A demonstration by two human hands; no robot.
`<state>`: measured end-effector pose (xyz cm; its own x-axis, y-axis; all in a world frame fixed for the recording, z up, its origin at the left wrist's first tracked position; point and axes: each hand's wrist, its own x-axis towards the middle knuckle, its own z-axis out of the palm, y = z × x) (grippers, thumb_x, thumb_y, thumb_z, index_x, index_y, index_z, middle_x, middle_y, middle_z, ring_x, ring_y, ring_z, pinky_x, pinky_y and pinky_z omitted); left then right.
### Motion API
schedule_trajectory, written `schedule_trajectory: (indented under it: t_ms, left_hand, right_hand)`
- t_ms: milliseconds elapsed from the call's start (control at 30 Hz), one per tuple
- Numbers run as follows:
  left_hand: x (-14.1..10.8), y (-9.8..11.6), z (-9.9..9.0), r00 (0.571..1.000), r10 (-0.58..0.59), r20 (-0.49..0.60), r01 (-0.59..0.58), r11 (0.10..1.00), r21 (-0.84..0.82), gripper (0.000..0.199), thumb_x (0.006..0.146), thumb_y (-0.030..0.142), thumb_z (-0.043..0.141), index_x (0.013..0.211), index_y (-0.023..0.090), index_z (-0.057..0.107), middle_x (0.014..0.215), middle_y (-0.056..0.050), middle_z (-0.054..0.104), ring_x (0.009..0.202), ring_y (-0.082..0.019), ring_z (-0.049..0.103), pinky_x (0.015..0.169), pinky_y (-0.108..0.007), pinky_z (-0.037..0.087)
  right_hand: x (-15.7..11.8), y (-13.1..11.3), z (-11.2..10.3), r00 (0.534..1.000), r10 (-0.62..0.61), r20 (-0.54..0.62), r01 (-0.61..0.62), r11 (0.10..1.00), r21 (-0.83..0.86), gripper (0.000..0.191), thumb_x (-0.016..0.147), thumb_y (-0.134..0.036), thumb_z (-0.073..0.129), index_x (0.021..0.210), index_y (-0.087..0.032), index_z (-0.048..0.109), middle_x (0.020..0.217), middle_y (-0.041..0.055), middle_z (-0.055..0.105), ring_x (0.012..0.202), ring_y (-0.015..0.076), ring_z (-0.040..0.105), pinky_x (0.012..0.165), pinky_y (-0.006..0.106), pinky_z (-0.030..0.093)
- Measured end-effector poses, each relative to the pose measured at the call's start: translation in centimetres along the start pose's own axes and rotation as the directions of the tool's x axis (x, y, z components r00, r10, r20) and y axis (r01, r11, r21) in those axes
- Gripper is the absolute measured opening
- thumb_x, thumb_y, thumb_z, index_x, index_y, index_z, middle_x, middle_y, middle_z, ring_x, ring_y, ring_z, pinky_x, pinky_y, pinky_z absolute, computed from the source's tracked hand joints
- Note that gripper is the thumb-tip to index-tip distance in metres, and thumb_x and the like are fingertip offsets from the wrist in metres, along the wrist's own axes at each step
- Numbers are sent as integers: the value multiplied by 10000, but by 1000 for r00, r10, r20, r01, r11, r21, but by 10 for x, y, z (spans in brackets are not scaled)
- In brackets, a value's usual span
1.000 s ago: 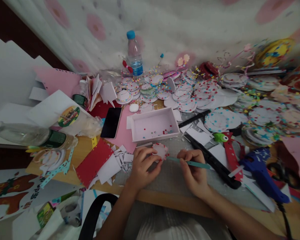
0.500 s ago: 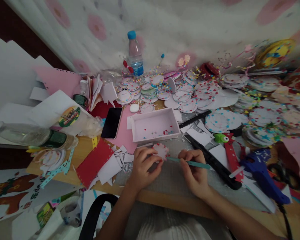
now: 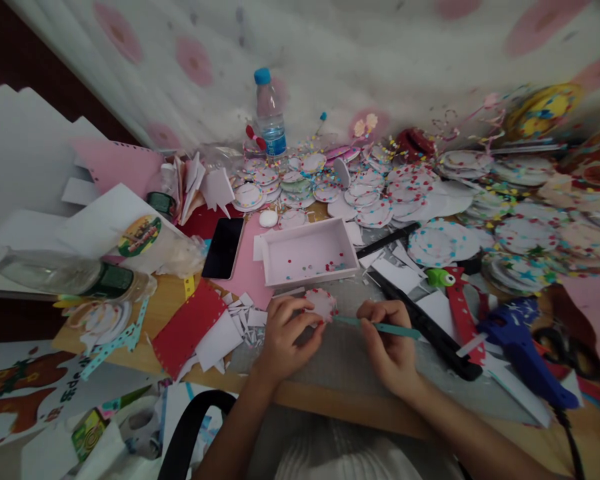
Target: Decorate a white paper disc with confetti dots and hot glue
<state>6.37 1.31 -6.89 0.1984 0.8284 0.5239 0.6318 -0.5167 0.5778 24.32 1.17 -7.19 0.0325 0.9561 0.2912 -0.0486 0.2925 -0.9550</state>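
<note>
Between the thumb and fingers of my left hand (image 3: 293,333) is a small round paper disc (image 3: 322,304) with red dots around its rim. My right hand (image 3: 389,340) pinches a thin teal stick-like tool (image 3: 396,329), its narrow tip pointing left at the disc's right edge. Whether the tip touches the disc I cannot tell. Just beyond both hands stands a shallow white box (image 3: 310,252) with small red and blue bits scattered on its bottom.
A black phone (image 3: 223,248) lies left of the box. Stacks of dotted paper discs (image 3: 437,241) fill the back and right. A blue glue gun (image 3: 527,353), a black cutter (image 3: 430,327) and scissors (image 3: 567,350) lie right. A water bottle (image 3: 270,117) stands behind.
The view has shifted very slightly. Both hands stay in nearly the same place, still holding the disc and the teal tool.
</note>
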Motion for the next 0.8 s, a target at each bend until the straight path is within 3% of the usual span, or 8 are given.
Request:
schedule_trajectory:
  t_ms: [200,533,800]
  left_hand:
    - [0,0,0,1000,6,-10,-6,1000,-15,112,774,132,689,853,204,657,937,-45,638,930,-200,564,842,-367,457]
    - [1,-2,-2,998,-7,-60,2,997,-76,191,769,164,649,955,207,643,951,-56,625,927,-214,568,843,-387,452]
    - [0,-1,1,996,3,-87,-7,999,-46,182,778,149,635,951,206,640,947,-51,627,929,-205,570,837,-372,453]
  right_hand:
    - [-1,2,-1,1000,20,1,-20,1000,17,97,921,-199,488,866,-246,423,725,-25,434,648,139,419,596,277,352]
    - [7,7,-6,992,-26,-122,35,997,72,117,881,-238,537,849,-249,426,671,-44,429,603,132,412,552,256,353]
    - [-2,7,-8,992,-15,-123,29,993,112,96,888,-242,524,876,-253,430,658,-47,428,572,130,421,532,260,354]
